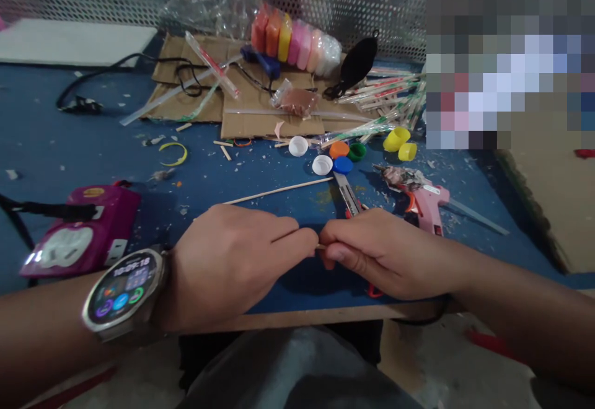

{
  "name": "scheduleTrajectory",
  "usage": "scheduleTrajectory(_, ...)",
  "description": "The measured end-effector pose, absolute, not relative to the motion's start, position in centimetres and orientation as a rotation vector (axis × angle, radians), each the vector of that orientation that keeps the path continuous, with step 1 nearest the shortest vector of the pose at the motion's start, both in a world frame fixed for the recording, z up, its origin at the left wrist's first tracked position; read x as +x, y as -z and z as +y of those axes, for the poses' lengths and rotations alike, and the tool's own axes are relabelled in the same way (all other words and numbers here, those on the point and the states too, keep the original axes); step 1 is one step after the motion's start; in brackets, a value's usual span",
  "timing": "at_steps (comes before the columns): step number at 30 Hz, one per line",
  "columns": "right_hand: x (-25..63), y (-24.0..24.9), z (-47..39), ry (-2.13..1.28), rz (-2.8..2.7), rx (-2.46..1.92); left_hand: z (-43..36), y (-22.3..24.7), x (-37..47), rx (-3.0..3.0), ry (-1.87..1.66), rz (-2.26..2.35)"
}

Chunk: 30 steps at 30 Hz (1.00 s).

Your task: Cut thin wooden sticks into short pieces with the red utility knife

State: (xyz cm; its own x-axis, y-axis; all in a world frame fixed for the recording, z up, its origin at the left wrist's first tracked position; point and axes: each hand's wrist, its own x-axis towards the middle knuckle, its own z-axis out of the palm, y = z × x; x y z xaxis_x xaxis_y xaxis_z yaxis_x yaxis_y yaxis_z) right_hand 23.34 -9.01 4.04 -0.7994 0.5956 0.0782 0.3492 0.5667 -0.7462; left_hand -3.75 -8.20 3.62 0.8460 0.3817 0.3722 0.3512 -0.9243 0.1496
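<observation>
My left hand [242, 254], with a watch [125, 294] on its wrist, is closed in a pinch near the table's front edge. My right hand [385, 254] is closed too, its fingertips almost touching the left ones. A short bit of a thin wooden stick [320, 246] shows between the two pinches; the rest of it is hidden by the fingers. Beyond my hands another thin stick [279, 191] lies on the blue table. A box cutter [346, 194] lies just behind my right hand, its tip near a blue cap [343, 165].
A pink glue gun [425, 201] lies at the right, near cardboard [553, 211]. At the left is a purple power socket box [83, 229]. Further back are white caps [298, 145], yellow caps [396, 139], wrapped sticks [385, 96], cardboard pieces [186, 108] and colored clay packs [292, 40].
</observation>
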Motion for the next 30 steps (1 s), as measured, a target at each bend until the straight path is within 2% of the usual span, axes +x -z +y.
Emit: scheduleTrajectory(30,23.13,-4.32,-9.2,-1.13,-2.374,-0.746,-8.23,-4.05,-3.54,2.752,-0.655,0.596)
